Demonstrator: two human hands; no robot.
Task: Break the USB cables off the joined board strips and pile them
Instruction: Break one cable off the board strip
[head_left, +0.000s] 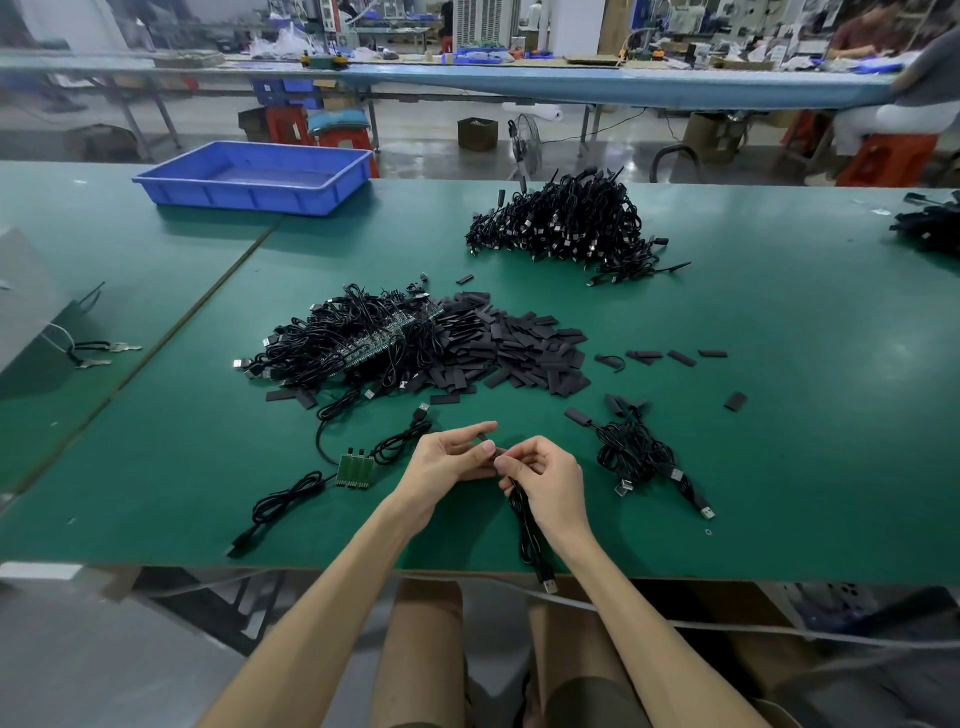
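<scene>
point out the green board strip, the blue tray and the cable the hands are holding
green board strip (355, 470), head view, middle of the joined boards.
blue tray (249, 198), head view, its near outer wall.
held cable (529, 525), head view, coiled part hanging below the right hand (545, 480).

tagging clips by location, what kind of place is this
Most likely an electronics assembly workshop: a long green workbench holding heaps of black USB cables, a blue parts tray, and further benches with a seated worker behind.
</scene>
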